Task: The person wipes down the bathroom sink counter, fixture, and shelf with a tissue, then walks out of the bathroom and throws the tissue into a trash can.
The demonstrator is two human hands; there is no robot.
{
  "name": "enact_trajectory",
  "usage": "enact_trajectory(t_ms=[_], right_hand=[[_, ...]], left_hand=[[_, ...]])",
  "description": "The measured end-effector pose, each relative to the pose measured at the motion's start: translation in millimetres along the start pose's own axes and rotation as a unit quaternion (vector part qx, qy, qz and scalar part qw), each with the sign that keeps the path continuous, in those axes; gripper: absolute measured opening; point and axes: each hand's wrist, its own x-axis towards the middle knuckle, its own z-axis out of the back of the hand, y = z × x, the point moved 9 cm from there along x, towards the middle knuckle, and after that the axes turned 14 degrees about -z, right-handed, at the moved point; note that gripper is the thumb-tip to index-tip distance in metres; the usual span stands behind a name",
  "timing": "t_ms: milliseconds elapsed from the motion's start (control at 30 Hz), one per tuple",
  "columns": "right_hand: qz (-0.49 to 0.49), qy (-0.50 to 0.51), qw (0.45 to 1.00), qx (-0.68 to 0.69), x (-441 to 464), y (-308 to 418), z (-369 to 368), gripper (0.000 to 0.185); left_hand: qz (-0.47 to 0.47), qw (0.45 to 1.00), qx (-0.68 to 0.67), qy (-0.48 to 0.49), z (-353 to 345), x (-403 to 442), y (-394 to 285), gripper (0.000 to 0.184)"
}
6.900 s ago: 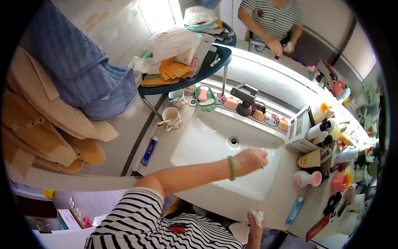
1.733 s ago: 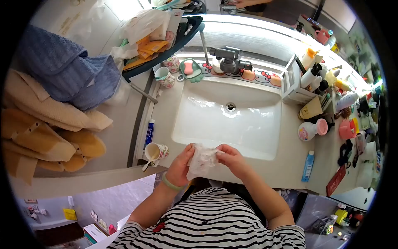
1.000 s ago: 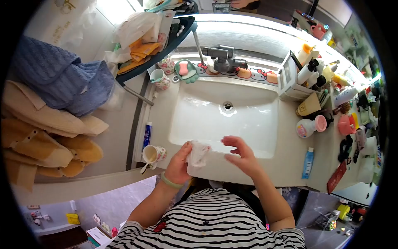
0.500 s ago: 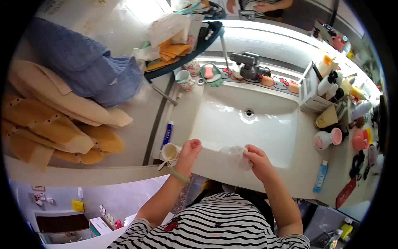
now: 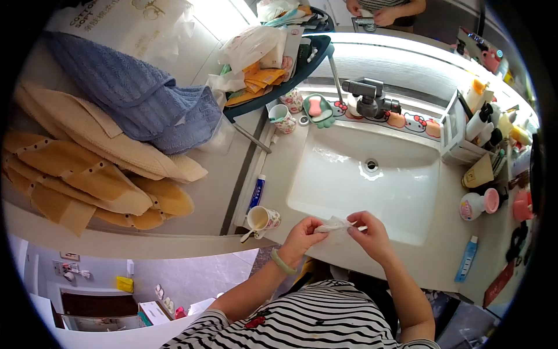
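Note:
A thin, crumpled white tissue (image 5: 335, 231) is stretched between both hands at the front edge of the sink (image 5: 372, 198). My left hand (image 5: 301, 237), below which a green bangle circles the wrist, pinches the tissue's left side. On its right side, the fingers of my right hand (image 5: 371, 232) are closed on it too. To the left of my left hand, a floral cup (image 5: 268, 218) with a spoon-like handle sticking out stands on the counter. A blue toothpaste tube (image 5: 257, 192) lies behind that cup.
A dark faucet (image 5: 372, 99) stands behind the basin, beside a green soap dish (image 5: 322, 116). Bottles and a white rack (image 5: 456, 136) crowd the right side, with a light blue tube (image 5: 467, 260) in front. Towels (image 5: 139, 99) hang at left, near a dark corner shelf (image 5: 279, 87).
Half a second ago only my right hand held the tissue; now my left hand has closed on it too. The view has shifted, so the sink appears farther right.

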Motion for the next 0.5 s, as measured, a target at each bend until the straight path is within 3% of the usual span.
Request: enact_trajectory(t_ms=[33, 67, 100, 167, 233, 300, 367, 433, 500], right_hand=[[0.060, -0.103, 0.989, -0.084, -4.6, 13.6, 13.6, 0.029], [0.149, -0.134, 0.972, -0.124, -10.0, 31.1, 16.6, 0.037], [0.151, -0.138, 0.971, -0.122, -10.0, 35.8, 15.7, 0.037], [0.192, -0.036, 0.978, -0.078, -11.9, 60.3, -6.9, 0.044], [0.125, 0.056, 0.989, -0.053, -11.8, 73.0, -31.3, 0.044], [0.129, 0.053, 0.988, -0.069, -1.0, 73.2, -49.1, 0.043], [0.170, 0.006, 0.985, 0.008, 14.4, 70.2, -55.3, 0.042], [0.124, 0.016, 0.991, 0.037, 29.2, 62.8, -65.8, 0.038], [0.092, 0.037, 0.980, 0.173, 49.3, 52.0, -78.3, 0.034]], left_hand=[[-0.007, 0.999, 0.027, -0.019, 4.1, -0.8, -4.2, 0.024], [-0.007, 0.999, 0.034, -0.021, 6.2, -3.1, -8.3, 0.024], [-0.021, 0.997, 0.051, -0.045, 12.7, -4.3, -15.3, 0.025], [-0.044, 0.995, 0.059, -0.062, 10.1, 0.5, -31.1, 0.026], [-0.044, 0.994, 0.056, -0.089, 17.4, -1.4, -48.6, 0.029], [-0.036, 0.993, 0.075, -0.085, 21.2, 0.0, -58.7, 0.033], [-0.038, 0.995, 0.028, -0.092, 17.4, 0.2, -77.5, 0.033], [-0.036, 0.996, 0.042, -0.074, 28.2, 4.6, -82.6, 0.036], [-0.090, 0.990, 0.100, 0.029, 23.5, 10.0, -103.4, 0.036]])
